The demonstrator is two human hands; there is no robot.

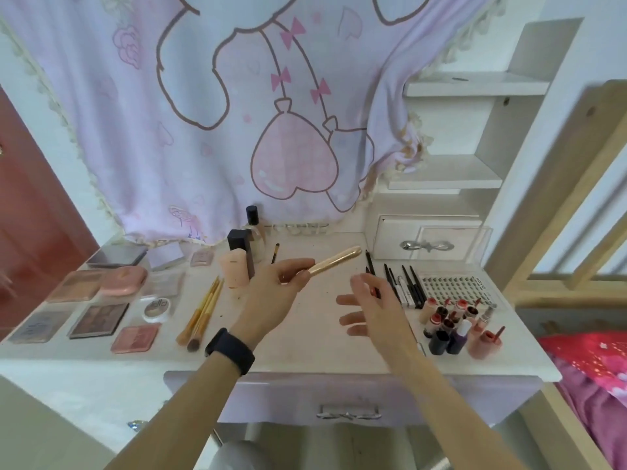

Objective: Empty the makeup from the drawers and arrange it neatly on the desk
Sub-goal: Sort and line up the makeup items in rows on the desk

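Head view: left grip [288, 276] curls its fingers round one end of a gold-handled brush [336, 261], held above the worktop [305, 347]. The brush head is hidden in the hand. Right grip [369, 307] hovers just right of it, fingers spread and relaxed, holding nothing I can make out. Yellow-handled brushes [203, 310] lie in a row below-left of the left grip. Judgement: lay the brush beside that row, parallel, heads at the same end. Steer the right grip off the eyeliner pencils [407, 283] just beyond it.
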